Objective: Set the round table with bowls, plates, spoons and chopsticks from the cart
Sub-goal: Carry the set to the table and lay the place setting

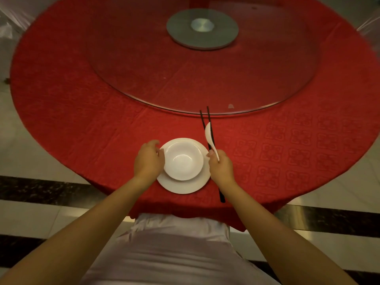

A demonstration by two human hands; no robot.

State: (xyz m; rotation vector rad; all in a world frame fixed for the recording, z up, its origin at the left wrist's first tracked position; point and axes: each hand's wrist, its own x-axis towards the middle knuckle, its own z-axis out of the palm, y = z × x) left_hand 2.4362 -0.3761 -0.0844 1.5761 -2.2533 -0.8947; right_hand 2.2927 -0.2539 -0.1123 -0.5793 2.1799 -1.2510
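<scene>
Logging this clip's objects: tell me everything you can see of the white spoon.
The white spoon is a glossy, ceramic-looking soup spoon with a deep oval scoop and a short curved handle. The right hand grips the end of its handle, the scoop pointing away from the person. It overlaps the dark chopsticks, just right of the bowl; whether it touches them is unclear.

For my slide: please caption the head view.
Right hand holds spoon and chopsticks; left hand touches bowl on plate.
</scene>
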